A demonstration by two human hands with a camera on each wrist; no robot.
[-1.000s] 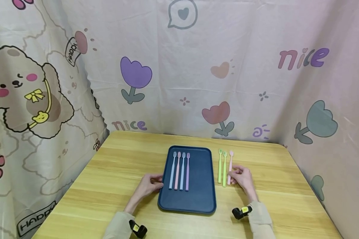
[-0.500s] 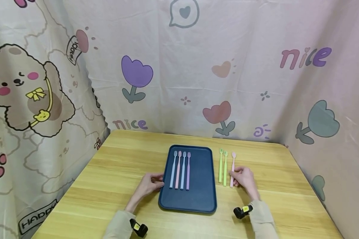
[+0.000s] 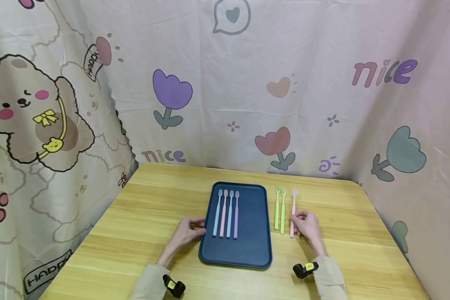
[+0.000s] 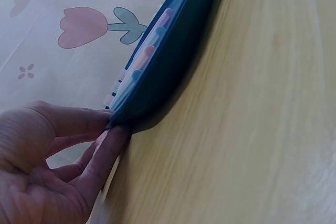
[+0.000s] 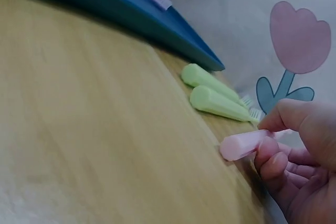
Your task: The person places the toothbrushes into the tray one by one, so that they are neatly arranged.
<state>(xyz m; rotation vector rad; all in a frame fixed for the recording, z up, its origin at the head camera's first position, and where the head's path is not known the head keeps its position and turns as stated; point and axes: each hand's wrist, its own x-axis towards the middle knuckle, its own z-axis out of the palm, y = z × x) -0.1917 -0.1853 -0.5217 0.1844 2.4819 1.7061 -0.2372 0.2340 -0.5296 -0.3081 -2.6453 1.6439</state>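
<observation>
My right hand [image 3: 306, 226] pinches a pink toothbrush [image 3: 293, 204] by its handle, right of the tray; the handle's blunt end shows in the right wrist view. Two green toothbrushes [image 5: 218, 103] lie side by side between that hand and the tray. With thumb and fingers, my left hand [image 4: 58, 156] grips the left rim of the dark blue tray [image 3: 253, 250]. In the tray's left half lies a row of toothbrushes: a light blue one [image 3: 217, 214], a pink one [image 3: 223, 214], another light blue one [image 3: 230, 214] and a purple one [image 3: 236, 214], heads pointing away from me.
The tray rests on a wooden table [image 3: 153, 200] whose far edge meets a printed curtain [image 3: 225, 83]. Another curtain [image 3: 60, 196] hangs along the left side. A black wrist camera [image 3: 305, 270] sits on the right sleeve.
My right hand has shifted the pink toothbrush to the right, widening its gap from the green ones. The left hand stays on the tray's rim.
</observation>
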